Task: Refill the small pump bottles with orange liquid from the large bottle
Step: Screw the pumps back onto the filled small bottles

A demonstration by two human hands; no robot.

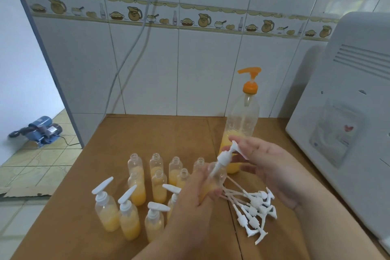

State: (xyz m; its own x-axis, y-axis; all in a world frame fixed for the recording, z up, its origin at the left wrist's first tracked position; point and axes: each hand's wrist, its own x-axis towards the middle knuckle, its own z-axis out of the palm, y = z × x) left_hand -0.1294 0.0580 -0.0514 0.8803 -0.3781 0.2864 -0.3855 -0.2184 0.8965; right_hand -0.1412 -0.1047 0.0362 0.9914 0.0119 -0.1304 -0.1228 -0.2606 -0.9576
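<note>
My left hand (195, 198) grips a small clear bottle (215, 177) partly filled with orange liquid, tilted over the table. My right hand (268, 167) pinches a white pump top (226, 155) whose tube reaches into that bottle's neck. Behind them stands the large bottle (242, 116) with an orange pump, orange liquid low in it. Several uncapped small bottles (157, 183) holding orange liquid stand in the middle. Capped small bottles (128, 217) stand at the front left. A pile of loose white pumps (255, 211) lies under my right hand.
The brown table (147, 133) meets a tiled wall behind. A white appliance (348, 122) stands at the right edge. To the left the floor lies lower, with a blue machine (40, 130) on it. Cables hang down the wall.
</note>
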